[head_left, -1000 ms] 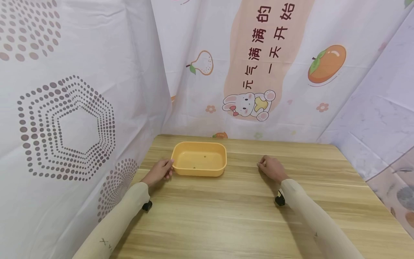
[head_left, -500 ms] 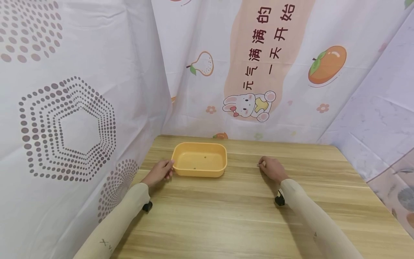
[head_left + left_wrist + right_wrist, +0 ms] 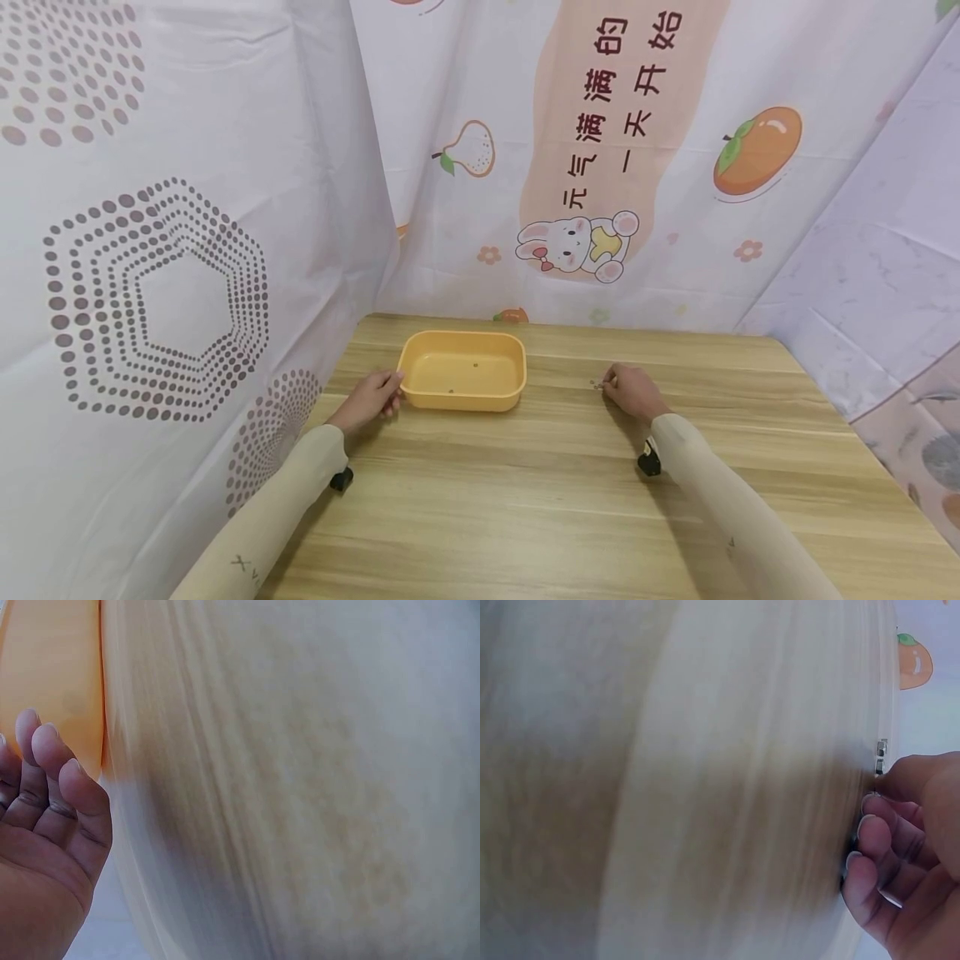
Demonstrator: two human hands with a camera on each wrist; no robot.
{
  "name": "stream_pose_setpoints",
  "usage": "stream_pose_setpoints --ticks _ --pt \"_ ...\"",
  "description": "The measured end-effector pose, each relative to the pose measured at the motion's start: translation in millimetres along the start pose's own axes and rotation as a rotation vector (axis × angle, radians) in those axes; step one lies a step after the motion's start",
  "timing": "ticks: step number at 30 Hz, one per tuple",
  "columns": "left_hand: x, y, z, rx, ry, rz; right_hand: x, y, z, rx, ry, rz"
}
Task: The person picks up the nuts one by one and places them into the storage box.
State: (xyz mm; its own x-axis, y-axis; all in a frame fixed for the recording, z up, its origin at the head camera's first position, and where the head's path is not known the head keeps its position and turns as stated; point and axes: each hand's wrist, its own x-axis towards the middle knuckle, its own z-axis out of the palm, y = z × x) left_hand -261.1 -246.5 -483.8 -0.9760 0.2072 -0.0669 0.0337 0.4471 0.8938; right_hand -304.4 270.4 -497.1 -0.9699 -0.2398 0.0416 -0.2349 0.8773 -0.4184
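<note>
A yellow plastic basin [image 3: 461,404] sits on the wooden table. My left hand [image 3: 370,394] holds its left rim near the front corner. In the left wrist view, the curled fingers [image 3: 79,795] lie against the basin's wall [image 3: 56,667]; the thumb is hidden. Over on the right, my right hand [image 3: 633,392] is low at the tabletop, its thumb and forefinger pinched together at small silvery metal pieces [image 3: 595,384]. Two metal pieces [image 3: 880,754] show just beyond those fingertips in the right wrist view. They are too small to name. Inside the basin lie two tiny dark pieces [image 3: 476,365].
The wood-grain table [image 3: 510,483] runs back to a printed curtain [image 3: 450,267]. Another curtain [image 3: 315,208] hangs close along the left side, and a marbled one [image 3: 847,292] along the right. A black wrist device [image 3: 649,460] is on each wrist.
The right fingers have shifted very slightly to the right, and more of the small metal pieces show at their left. The left hand and the basin have stayed in place.
</note>
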Motion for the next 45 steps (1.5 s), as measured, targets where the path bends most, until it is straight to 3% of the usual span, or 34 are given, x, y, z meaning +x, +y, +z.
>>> stream_pose_setpoints --ticks 9,17,22,29,45 --pt "0.9 -2.3 0.1 -0.003 0.005 -0.004 1.8 3.5 0.4 0.001 -0.004 -0.004" --pt "2.6 -2.4 -0.1 -0.022 -0.003 0.002 0.6 1.5 -4.3 0.082 -0.074 0.052" --pt "2.9 -1.6 0.3 -0.025 0.005 0.0 -0.4 0.8 -5.7 0.089 -0.091 0.046" --pt "3.5 -3.9 -0.2 -0.015 -0.001 0.003 1.5 4.3 -5.1 0.058 -0.082 -0.003" --pt "1.9 -5.5 -1.6 0.01 -0.001 0.002 0.5 5.4 -0.8 0.021 -0.035 -0.023"
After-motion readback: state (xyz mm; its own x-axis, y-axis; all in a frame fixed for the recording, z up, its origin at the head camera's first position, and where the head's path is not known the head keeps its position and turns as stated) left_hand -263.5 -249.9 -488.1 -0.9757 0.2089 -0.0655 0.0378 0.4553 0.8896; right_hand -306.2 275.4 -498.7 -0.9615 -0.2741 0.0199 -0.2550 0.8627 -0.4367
